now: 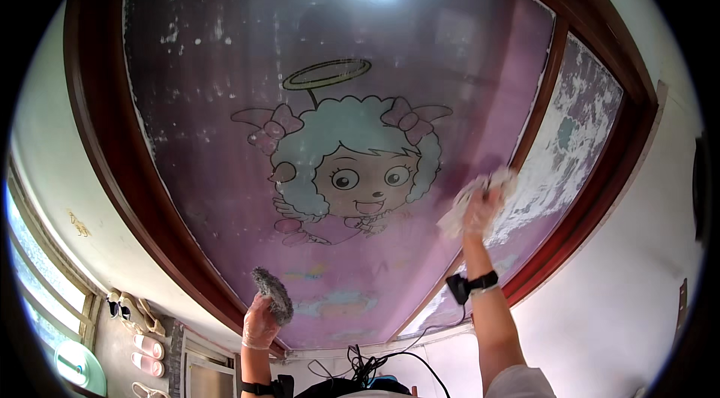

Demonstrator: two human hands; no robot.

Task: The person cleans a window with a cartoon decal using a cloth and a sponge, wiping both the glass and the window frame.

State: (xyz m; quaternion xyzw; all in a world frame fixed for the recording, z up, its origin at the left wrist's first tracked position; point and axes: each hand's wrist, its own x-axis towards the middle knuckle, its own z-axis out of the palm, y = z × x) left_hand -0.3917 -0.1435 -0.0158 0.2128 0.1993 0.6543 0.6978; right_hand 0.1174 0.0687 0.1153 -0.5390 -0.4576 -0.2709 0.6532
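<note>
A large glass panel [394, 263] with a cartoon sheep picture [360, 161] fills the view, set in a dark red-brown frame [101, 116]. My right hand [484, 209], in a thin clear glove, presses a crumpled whitish cloth [458, 209] on the panel's right edge, by the wooden divider [540, 100]. At the lower left, my left hand [261, 321], also gloved, grips a grey fuzzy scrubbing pad [274, 294] close to the panel's lower left edge. White streaky residue covers much of the narrow side panel [574, 133]. White specks dot the large panel's upper left.
Black cables [368, 364] hang at my chest, and one runs to the strap on my right wrist. Down at the left are pink slippers [149, 346], other shoes [130, 308], a green basin [81, 367] and a barred window [45, 251]. White wall [613, 240] borders the frame at right.
</note>
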